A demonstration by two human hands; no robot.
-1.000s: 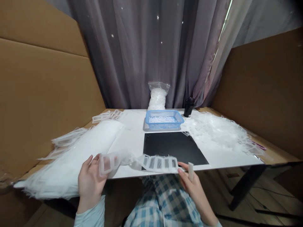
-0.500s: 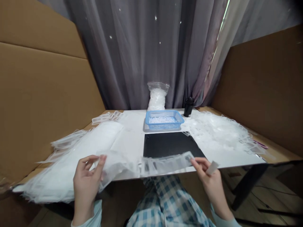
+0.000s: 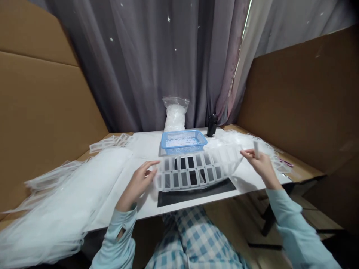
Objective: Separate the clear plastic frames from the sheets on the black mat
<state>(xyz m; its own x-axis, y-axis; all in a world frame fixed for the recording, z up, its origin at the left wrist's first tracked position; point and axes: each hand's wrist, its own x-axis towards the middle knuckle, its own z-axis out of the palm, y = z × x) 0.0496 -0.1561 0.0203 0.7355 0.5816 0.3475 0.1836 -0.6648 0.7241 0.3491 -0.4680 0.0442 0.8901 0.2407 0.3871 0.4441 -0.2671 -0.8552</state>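
Observation:
A translucent plastic sheet with two rows of rectangular windows (image 3: 183, 176) is stretched between my hands, tilted above a black mat (image 3: 193, 198). My left hand (image 3: 139, 183) pinches its left end between thumb and fingers. Its far right end is gripped by my right hand (image 3: 261, 166), which also has a small pale flat strip (image 3: 256, 149) sticking up from between the fingers. Some windows show the black mat through them; others look cloudy. What the strip is, I cannot tell.
A blue basket (image 3: 183, 150) with white pieces stands behind the sheet, before a zip bag of white pieces (image 3: 175, 117). A black bottle (image 3: 212, 126) is at the right. Stacked translucent sheets (image 3: 70, 198) lie left; a heap of white scraps (image 3: 260, 144) lies right.
The sheet has been lifted forward over the black mat and spread, its windows now facing me. Both hands moved forward, away from the table's front edge. The view shifted slightly to the right.

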